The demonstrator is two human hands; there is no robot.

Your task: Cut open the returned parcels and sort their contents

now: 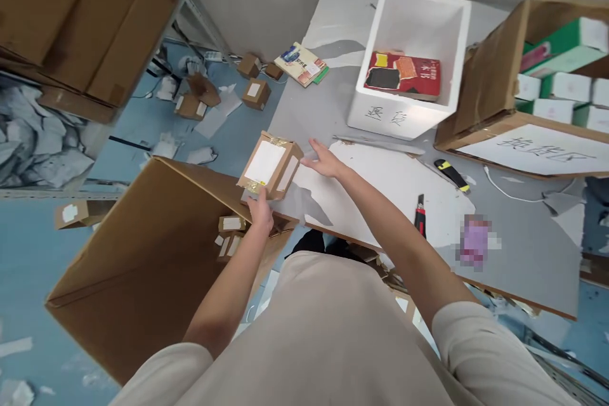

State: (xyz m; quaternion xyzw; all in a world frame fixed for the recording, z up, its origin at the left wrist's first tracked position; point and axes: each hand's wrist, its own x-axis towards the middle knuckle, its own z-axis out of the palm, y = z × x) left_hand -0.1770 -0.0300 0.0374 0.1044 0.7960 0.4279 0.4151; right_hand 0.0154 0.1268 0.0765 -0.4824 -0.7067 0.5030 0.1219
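A small taped cardboard box (pixel 263 163) with white labels is at the left edge of the grey table (pixel 309 120). My left hand (pixel 261 210) grips its near lower corner, thumb on the labelled face and the other fingers mostly hidden. Beside the box's right side is my right hand (pixel 325 160), open, its fingers stretched toward the box; whether the fingertips touch it I cannot tell. Below my left hand, a large open carton (pixel 143 254) stands against the table edge, with a few small labelled boxes (pixel 231 224) inside.
A white foam box (pixel 399 117) holds red books. Right of it stands a carton (pixel 490 76) of green-and-white boxes. A red cutter (pixel 420 217), a yellow-black cutter (pixel 451 175) and books (pixel 299 63) lie on the table. Parcels (pixel 255 94) and paper scraps litter the floor.
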